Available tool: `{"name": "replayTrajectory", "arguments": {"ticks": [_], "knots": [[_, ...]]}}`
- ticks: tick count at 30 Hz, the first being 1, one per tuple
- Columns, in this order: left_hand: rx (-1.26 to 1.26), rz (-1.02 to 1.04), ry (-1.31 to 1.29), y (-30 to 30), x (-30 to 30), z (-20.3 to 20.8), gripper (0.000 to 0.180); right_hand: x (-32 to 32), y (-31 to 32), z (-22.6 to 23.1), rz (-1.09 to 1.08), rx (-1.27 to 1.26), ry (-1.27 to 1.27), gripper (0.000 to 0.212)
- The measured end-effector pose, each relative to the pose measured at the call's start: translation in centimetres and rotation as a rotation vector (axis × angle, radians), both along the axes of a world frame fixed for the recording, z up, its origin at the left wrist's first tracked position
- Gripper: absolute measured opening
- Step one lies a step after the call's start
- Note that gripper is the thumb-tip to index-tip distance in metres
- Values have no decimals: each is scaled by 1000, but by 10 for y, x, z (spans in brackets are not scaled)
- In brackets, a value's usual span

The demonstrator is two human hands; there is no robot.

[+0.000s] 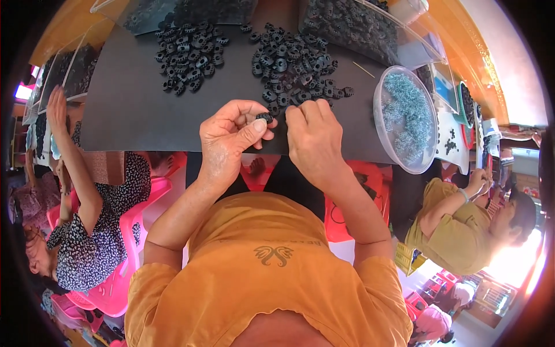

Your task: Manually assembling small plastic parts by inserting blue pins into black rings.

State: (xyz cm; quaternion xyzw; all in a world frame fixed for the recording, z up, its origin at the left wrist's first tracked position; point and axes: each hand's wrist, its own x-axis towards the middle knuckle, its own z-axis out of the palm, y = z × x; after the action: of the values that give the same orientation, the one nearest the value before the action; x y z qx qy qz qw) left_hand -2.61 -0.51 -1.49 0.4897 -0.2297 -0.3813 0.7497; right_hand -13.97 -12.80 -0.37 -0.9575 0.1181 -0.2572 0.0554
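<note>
My left hand [228,136] pinches a small black hair claw clip piece [265,117] between thumb and fingers, just above the table's near edge. Close beside it, my right hand [315,136] is closed with its knuckles up, at the near end of a loose pile of similar black clip pieces [295,63]. Its fingertips are turned down and hidden, so whatever they grip does not show. A second pile of black clip pieces [188,55] lies farther left on the dark table [124,107].
On the right, a round clear tub [378,110] holds many small bluish metal springs [407,107]. A thin yellowish stick [363,69] lies near it. Clear containers of black pieces [352,29] line the far side. Co-workers sit left, in a pink chair [130,231], and right.
</note>
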Motion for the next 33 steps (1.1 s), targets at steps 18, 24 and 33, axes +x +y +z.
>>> {"name": "replayTrajectory", "arguments": {"ticks": [18,24,33], "knots": [[-13,-48,100,-5,-6,6,17,-3,17,24,4,1409,-494,11],[-41,-30,129,-4,-10,7,18,-2,28,10,66,1454,-588,16],[10,-18,74,1,-11,4,20,-7,24,4,79,1140,-517,12]]}}
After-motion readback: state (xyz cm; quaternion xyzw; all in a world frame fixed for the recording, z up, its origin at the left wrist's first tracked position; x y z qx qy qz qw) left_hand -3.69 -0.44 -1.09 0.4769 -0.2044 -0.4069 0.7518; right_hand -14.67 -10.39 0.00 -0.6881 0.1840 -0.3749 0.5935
